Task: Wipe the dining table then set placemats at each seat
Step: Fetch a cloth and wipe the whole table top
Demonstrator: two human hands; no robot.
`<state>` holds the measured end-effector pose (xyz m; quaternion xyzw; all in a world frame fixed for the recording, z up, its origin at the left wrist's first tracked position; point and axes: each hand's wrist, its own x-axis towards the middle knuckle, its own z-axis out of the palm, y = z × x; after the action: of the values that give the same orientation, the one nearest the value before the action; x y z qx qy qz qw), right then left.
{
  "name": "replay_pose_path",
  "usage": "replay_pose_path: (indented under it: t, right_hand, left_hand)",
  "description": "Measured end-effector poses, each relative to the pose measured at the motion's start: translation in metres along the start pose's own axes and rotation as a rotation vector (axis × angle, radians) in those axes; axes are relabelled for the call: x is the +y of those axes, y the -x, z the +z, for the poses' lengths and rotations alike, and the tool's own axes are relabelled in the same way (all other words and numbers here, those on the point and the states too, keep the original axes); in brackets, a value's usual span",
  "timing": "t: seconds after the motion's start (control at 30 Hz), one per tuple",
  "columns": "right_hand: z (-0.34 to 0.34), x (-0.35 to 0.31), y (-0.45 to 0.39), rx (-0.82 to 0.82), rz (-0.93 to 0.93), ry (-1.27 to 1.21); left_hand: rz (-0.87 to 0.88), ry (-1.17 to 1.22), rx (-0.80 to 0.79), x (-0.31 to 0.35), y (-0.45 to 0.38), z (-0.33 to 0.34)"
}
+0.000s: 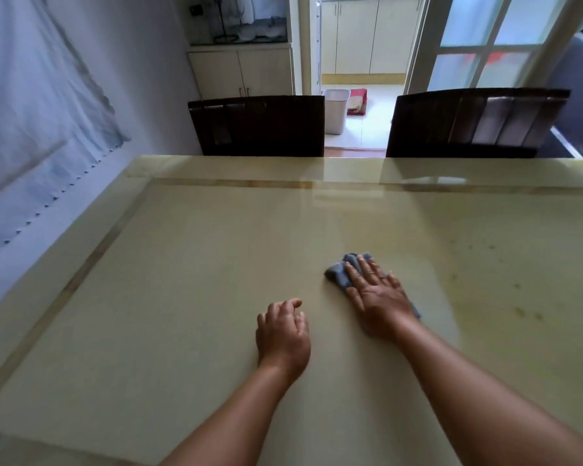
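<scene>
Right grip flat, fingers straight, pressing blue cloth onto surface, mid-table. Left grip loosely curled, holding nothing, resting beside. Brownish spots lying rightward of cloth, nearer right hand; no placemats visible.

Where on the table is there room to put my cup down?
The table's left half is bare, from the wall-side inlaid border to the left hand. The far strip before the two dark chairs is bare too. It is busy mid-right, where the right hand presses the blue cloth; faint spots mark the right side.
</scene>
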<state>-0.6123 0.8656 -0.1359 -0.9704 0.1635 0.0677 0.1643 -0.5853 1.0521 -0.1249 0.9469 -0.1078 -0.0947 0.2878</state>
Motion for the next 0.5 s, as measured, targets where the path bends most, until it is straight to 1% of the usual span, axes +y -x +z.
replay_pose_path:
  t: [0.1,0.17,0.23,0.3,0.33,0.37,0.4,0.5]
  right_hand:
    - [-0.018,0.046,-0.03,0.062,0.182,-0.005]
    - [-0.025,0.061,-0.051,0.079,0.263,-0.016]
    - [-0.028,0.064,-0.071,0.107,0.338,-0.026]
    - [-0.029,0.058,-0.091,0.132,0.414,-0.054]
    - [-0.03,0.048,-0.096,0.132,0.423,-0.065]
    - [-0.028,0.034,-0.101,0.12,0.39,-0.071]
    - [-0.024,0.018,-0.106,0.094,0.317,-0.07]
    - [-0.001,-0.038,-0.114,-0.003,-0.018,-0.005]
  left_hand:
    - [0.054,-0.05,0.044,0.004,-0.017,0.007]
    - [0.079,-0.067,0.096,0.008,-0.034,0.01]
    - [0.099,-0.055,0.13,0.013,-0.052,0.012]
    - [0.126,-0.031,0.147,0.019,-0.071,0.014]
    - [0.13,-0.022,0.152,0.022,-0.078,0.013]
    - [0.129,-0.017,0.158,0.025,-0.086,0.012]
    - [0.13,-0.013,0.165,0.029,-0.093,0.012]
    - [0.133,0.025,0.173,0.047,-0.112,0.015]
